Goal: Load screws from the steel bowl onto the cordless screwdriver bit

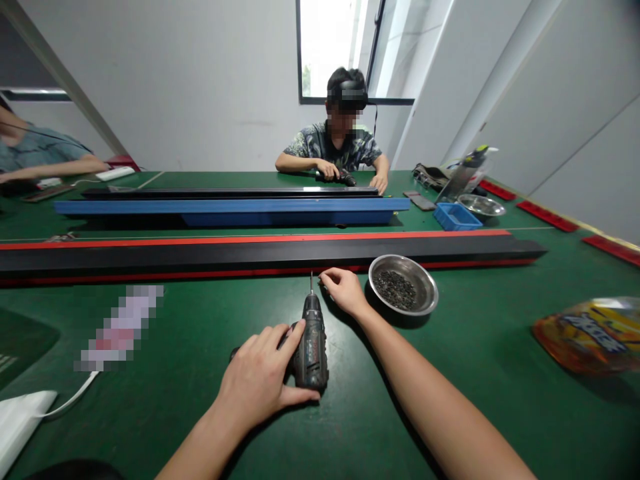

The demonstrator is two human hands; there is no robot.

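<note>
My left hand (263,373) is wrapped round a dark cordless drill (314,353), which lies over the green table with its thin bit (312,283) pointing away from me. Just right of the bit tip, my right hand (343,288) is closed in a pinch. A tiny dark piece shows at its fingertips, too small to name. Right beside that hand stands a round metal bowl (431,293) holding many small dark screws (395,291). Beyond both hands a long black bar (250,255) with red edges runs across the table.
Farther back lie a long blue bar (230,207) and a black one (225,193); a co-worker (340,143) with a drill sits behind them. A blue basket (456,219) and another bowl (483,205) stand back right. A bottle (590,337) lies right, a white power strip (25,427) left.
</note>
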